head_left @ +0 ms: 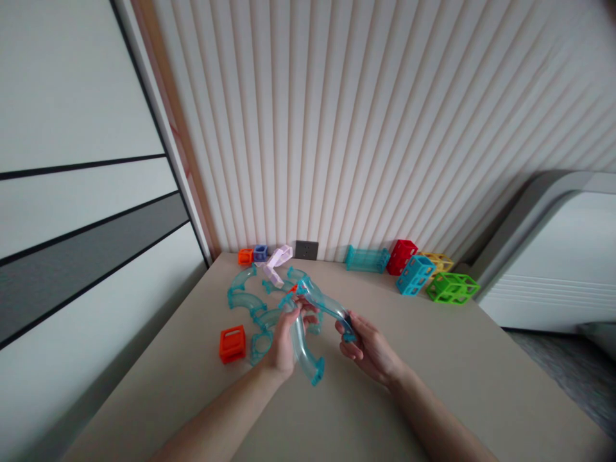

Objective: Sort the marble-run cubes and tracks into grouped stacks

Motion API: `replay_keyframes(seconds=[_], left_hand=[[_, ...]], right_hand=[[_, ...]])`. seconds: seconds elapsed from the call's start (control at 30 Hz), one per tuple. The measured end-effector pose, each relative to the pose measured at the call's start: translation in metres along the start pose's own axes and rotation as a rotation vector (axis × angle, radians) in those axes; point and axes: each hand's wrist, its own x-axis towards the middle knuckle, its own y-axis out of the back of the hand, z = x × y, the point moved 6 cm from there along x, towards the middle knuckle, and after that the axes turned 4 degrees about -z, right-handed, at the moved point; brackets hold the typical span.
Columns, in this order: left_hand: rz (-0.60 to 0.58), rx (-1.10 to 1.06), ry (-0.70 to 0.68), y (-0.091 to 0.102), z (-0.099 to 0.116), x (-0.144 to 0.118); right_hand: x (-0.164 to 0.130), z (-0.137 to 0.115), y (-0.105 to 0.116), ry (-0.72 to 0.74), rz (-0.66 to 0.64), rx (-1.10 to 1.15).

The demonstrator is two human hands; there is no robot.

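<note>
My left hand (283,343) is closed around a clear teal curved tube (301,343), whose flanged lower end points toward me. Another clear teal tube (323,301), bent along its length, runs from above the left fingers down to my right hand (369,350), which grips its right end. The far ends of the two tubes come close together beside a small orange-red bit (293,289); whether they are joined I cannot tell. Just beyond the left hand, several more teal tubes (246,300) lie on the table, partly hidden by the hand.
Left on the table (457,372) is an orange block (232,344). Along the ribbed wall stand a pale lilac branching piece (275,262), a straight teal tube (366,259), a red block (402,256), a blue frame (415,274) and a green frame (452,289).
</note>
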Motion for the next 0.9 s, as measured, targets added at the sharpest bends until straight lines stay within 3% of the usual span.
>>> replay_keyframes(seconds=[0.2, 0.4, 0.7, 0.9], left_hand=[[0.101, 0.044, -0.022, 0.011, -0.004, 0.001], [0.083, 0.033, -0.042, 0.012, -0.005, 0.000], [0.126, 0.060, -0.005, 0.013, -0.003, 0.002], [0.098, 0.249, -0.025, 0.015, -0.002, 0.001]], right_hand=[[0.000, 0.010, -0.002, -0.052, -0.033, -0.003], [-0.001, 0.019, -0.006, -0.118, -0.069, -0.027], [0.002, 0.016, -0.009, -0.034, -0.082, -0.268], [-0.005, 0.002, -0.017, 0.070, -0.119, -0.559]])
